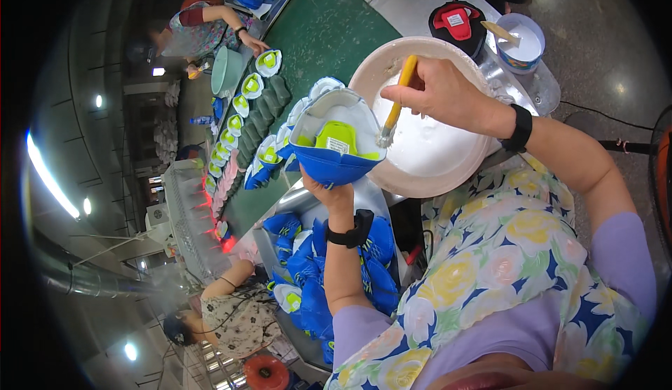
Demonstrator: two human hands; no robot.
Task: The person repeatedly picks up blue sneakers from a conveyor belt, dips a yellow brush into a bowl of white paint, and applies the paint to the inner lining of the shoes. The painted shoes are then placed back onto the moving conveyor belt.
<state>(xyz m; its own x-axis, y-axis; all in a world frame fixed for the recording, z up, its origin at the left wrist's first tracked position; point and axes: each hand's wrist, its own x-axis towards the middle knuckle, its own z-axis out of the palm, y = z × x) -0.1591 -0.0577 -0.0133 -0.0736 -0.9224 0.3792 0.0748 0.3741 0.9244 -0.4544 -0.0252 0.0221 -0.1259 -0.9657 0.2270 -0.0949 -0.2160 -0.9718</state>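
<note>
My left hand point(330, 193) holds up a blue shoe upper point(336, 169) from below, its white inner side and lime green lining facing up. Fingers of my right hand point(448, 95) are wrapped round the yellow handle of a paintbrush point(404, 86). The bristles point down and meet the upper's right edge, or hang just beside it; I cannot tell which. Beneath my right hand stands a wide, pale pink basin point(362, 65) holding white liquid point(430, 156). More blue and white uppers point(269, 152) sit right behind the held one, on the green belt point(315, 26).
A tray of blue uppers point(304, 278) lies below my left forearm. Rows of uppers point(241, 105) line the belt, leading to a red-glowing machine point(192, 194). A co-worker's hand point(255, 44) touches one. At right are a red-and-black piece point(455, 25) and a tub point(521, 58) with a brush.
</note>
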